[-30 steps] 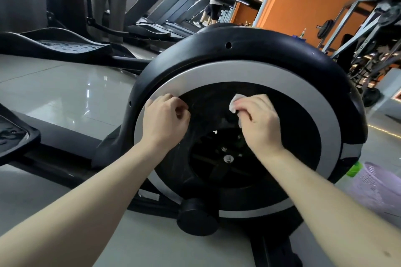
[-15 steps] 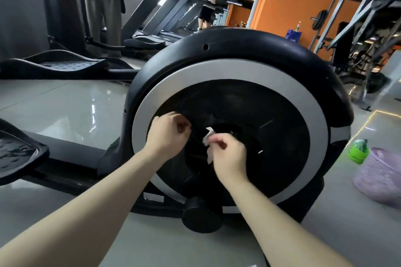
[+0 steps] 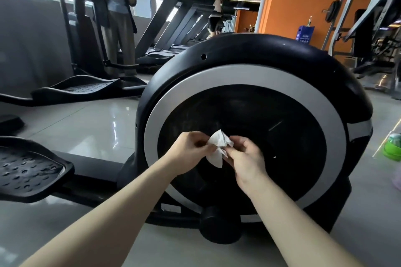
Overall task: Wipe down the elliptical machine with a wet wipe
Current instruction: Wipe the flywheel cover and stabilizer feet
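Note:
The elliptical machine's flywheel housing [image 3: 256, 56] fills the middle of the head view: a black shell with a silver ring [image 3: 165, 110] round a black disc. In front of the disc's lower left, both hands hold a crumpled white wet wipe [image 3: 218, 143]. My left hand [image 3: 188, 149] pinches its left side. My right hand [image 3: 245, 158] pinches its right side with curled fingers. The wipe is off the disc's surface, held between the hands.
A black foot pedal [image 3: 28, 169] sits at the lower left, another pedal [image 3: 76, 89] farther back. A person [image 3: 119, 28] stands by the machines behind. A green bottle [image 3: 392, 147] and a purple basket edge [image 3: 398, 180] lie on the floor at right.
My right hand has come off the disc and moved down and left with the wipe. My left hand has left the ring and now pinches the wipe too. The view has pulled back.

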A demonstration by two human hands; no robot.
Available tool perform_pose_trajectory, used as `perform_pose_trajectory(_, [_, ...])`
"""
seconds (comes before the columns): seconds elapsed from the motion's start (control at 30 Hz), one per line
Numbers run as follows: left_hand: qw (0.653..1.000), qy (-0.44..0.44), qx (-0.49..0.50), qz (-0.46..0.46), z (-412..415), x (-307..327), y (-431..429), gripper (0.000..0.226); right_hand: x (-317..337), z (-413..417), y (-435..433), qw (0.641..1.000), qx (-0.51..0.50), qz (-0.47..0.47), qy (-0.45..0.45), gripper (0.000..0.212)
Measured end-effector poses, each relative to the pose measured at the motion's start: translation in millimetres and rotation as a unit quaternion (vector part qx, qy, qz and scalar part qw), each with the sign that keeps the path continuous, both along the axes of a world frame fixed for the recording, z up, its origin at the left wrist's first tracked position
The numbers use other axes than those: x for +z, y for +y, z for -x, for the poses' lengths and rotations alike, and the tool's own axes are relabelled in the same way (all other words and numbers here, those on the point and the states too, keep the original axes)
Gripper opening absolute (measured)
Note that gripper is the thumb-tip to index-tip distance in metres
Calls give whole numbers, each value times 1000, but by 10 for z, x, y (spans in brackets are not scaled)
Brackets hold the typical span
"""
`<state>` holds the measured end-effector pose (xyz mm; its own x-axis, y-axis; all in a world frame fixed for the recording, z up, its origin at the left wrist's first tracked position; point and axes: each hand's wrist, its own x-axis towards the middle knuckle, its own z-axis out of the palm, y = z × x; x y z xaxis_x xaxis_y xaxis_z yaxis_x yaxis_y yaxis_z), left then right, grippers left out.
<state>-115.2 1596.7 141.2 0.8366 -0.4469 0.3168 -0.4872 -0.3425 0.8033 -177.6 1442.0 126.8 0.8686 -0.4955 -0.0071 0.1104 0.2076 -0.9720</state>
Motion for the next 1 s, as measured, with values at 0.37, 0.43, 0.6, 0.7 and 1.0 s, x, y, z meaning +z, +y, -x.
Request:
perform_pose_trajectory(0.37, [994, -63, -61, -62, 41, 64, 0, 18, 33, 33, 148, 979, -51, 196, -31, 13])
perform_pose_trajectory(0.43, [994, -54, -66, -69, -12, 29, 55, 23, 43, -5, 151, 975, -46, 215, -41, 14])
perform_pose_trajectory(0.6, [1000, -24, 6, -6, -117, 125, 195, 28, 254, -172, 104, 889, -140, 393, -185, 11])
perform_pose_trajectory(0.7, [993, -30, 112, 13, -230, 121, 298, 24, 109, -400, 35, 851, -121, 471, -200, 11])
perform_pose_trajectory(1.0, [968, -52, 243, 26, -365, -16, 416, 22, 187, -750, 284, 672, -55, 701, -235, 18])
